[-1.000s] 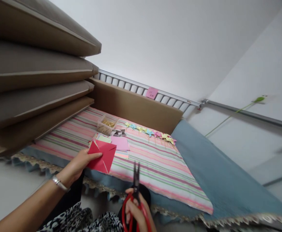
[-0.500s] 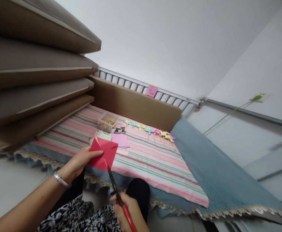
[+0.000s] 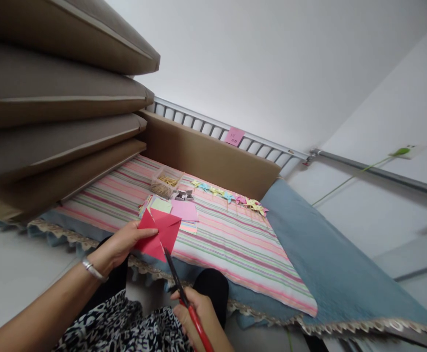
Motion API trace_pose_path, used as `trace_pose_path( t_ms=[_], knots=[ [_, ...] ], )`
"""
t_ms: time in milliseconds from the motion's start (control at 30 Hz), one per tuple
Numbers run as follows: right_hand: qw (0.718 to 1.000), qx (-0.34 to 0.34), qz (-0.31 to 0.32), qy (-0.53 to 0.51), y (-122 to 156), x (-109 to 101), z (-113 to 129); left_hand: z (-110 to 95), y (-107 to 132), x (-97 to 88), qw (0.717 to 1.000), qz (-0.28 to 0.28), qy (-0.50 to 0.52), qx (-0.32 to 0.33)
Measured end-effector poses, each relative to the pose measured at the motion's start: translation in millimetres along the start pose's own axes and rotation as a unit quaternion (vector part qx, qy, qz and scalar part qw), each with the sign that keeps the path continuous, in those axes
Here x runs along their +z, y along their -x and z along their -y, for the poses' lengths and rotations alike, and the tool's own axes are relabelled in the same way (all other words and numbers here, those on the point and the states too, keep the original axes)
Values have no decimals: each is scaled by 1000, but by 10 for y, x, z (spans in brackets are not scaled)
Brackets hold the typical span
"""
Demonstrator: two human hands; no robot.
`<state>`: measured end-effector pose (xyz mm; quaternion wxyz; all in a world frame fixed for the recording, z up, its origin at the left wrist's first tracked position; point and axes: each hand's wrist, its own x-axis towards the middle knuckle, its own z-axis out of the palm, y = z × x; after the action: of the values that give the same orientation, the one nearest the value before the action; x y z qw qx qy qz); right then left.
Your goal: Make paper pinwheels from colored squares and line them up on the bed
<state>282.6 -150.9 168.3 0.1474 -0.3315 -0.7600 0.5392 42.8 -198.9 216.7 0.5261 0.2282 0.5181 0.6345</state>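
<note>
My left hand (image 3: 120, 244) pinches a red square of paper (image 3: 161, 233) with diagonal slits, holding it above the near edge of a striped cloth (image 3: 231, 249). My right hand (image 3: 202, 315) grips red-handled scissors (image 3: 184, 296). Their dark blades point up and left, and the tips meet the paper's lower corner. A silver bracelet (image 3: 91, 270) sits on my left wrist.
On the cloth lie a stack of coloured paper squares (image 3: 184, 211), a clear box of sticks (image 3: 165, 182), small metal clips (image 3: 184, 195) and a row of paper pinwheels (image 3: 231, 198). Brown cushions (image 3: 52, 107) are stacked at left. A blue cover (image 3: 330, 264) spreads right.
The scissors swung from pointing straight up, right of the paper, to slanting left with the blade tips at the paper's lower corner. My left hand kept hold of the paper.
</note>
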Motion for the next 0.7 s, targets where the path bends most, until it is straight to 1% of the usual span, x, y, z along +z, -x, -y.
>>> trace_pose_path(
  t_ms=[167, 333, 567, 700],
  knots=[
    [1000, -24, 6, 17, -10, 11, -7, 13, 19, 50, 1000, 3, 7, -11],
    [1000, -2, -6, 21, -27, 6, 10, 48, 21, 102, 1000, 16, 6, -6],
    [999, 2, 9, 31, -18, -24, 81, 69, 30, 135, 1000, 21, 6, 1],
    [999, 0, 5, 37, 1, -41, 140, 75, 33, 139, 1000, 27, 7, 7]
  ],
)
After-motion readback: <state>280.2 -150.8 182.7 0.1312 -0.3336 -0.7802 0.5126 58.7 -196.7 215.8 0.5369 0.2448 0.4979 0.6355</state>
